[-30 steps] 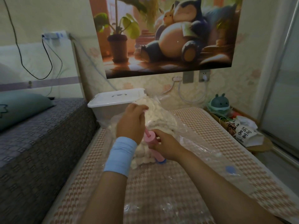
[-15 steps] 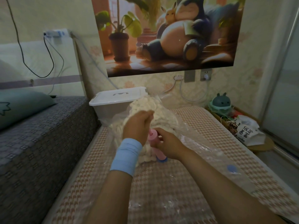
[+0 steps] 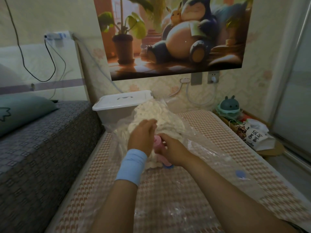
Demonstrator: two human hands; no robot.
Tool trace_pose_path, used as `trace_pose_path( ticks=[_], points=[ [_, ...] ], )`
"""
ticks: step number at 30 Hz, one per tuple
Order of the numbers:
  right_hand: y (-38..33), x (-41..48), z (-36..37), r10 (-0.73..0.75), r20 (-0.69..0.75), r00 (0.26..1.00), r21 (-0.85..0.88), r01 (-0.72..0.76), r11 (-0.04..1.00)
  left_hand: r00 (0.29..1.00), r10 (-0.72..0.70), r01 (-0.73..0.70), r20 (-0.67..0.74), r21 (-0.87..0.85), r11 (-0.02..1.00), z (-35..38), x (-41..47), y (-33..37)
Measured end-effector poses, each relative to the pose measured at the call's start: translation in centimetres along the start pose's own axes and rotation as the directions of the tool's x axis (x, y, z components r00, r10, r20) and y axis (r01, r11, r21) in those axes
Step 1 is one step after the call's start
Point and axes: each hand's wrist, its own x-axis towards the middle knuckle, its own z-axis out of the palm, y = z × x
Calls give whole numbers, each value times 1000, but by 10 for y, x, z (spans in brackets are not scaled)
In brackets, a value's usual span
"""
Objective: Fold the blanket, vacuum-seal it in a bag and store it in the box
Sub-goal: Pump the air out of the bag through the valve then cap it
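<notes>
I'm gripping the pink hand pump point(image 3: 159, 146) with my right grip point(image 3: 173, 149), my left grip point(image 3: 143, 135) clasping its top, against the bagged blanket point(image 3: 156, 113).

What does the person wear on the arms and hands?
Both forearms are bare as far as the picture shows, with no sleeves. A wide, plain light-blue wristband sits on the left wrist. The left hand and the right hand have no gloves, and no ring or watch is visible.
</notes>
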Motion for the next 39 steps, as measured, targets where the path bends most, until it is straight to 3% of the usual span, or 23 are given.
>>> trace_pose_path(
  ticks=[1,3,6,8,10,11,13,15,17,18,21,24,26,28,30,32,33,35,37,39],
  points=[
    [-2,-1,1,0,1,1000,-12,0,1000,992,-67,66,104,18,998,9,-5,-3],
    [-3,-2,1,1,0,1000,-23,-1,1000,989,-94,82,114,108,991,8,-5,2],
    [1,0,-5,8,-2,1000,-15,-8,1000,982,41,2,-186,226,974,-32,8,27],
    [3,1,-6,10,16,1000,-11,-10,1000,882,187,-74,-433,263,962,-62,16,35],
    [3,1,-5,7,22,1000,-13,-7,1000,810,279,-169,-516,249,953,-72,19,34],
    [3,1,-4,10,20,1000,-16,-9,1000,820,278,-200,-501,205,958,-68,19,31],
    [1,1,-1,11,16,1000,-18,-11,1000,918,152,-136,-367,69,988,-44,14,20],
    [-2,0,2,19,13,1000,-28,-19,999,997,-30,29,-73,-8,1000,-11,3,7],
    [-4,-1,3,20,17,1000,-61,-19,998,981,-123,119,147,39,992,9,-7,-3],
    [-3,-1,3,14,13,1000,-67,-13,998,980,-119,109,157,70,992,9,-7,-1],
    [2,-1,-2,18,0,1000,-30,-18,999,993,36,-21,-111,127,992,-20,5,18],
    [4,0,-3,23,16,1000,-22,-23,999,865,190,-119,-465,178,977,-53,14,33],
    [3,-1,-2,16,9,1000,-27,-15,1000,808,217,-131,-548,193,973,-57,14,35],
    [1,-1,0,12,7,1000,-37,-11,999,877,137,-83,-460,136,987,-43,8,28],
    [-2,-2,2,18,2,1000,-52,-18,998,985,-34,39,-169,25,999,-14,-1,13],
    [-4,-3,3,17,2,1000,-81,-17,997,982,-143,145,121,-8,989,6,-10,2],
    [-4,-4,3,13,4,1000,-94,-13,995,973,-167,165,160,24,986,7,-10,2],
    [-3,-4,2,15,6,1000,-86,-14,996,988,-143,137,49,107,985,-6,-3,10],
    [0,-2,-1,19,15,1000,-62,-18,998,976,-48,81,-210,155,985,-31,4,24],
    [1,-1,-2,16,24,1000,-63,-15,998,874,74,-5,-481,142,990,-53,8,33]
  ],
)
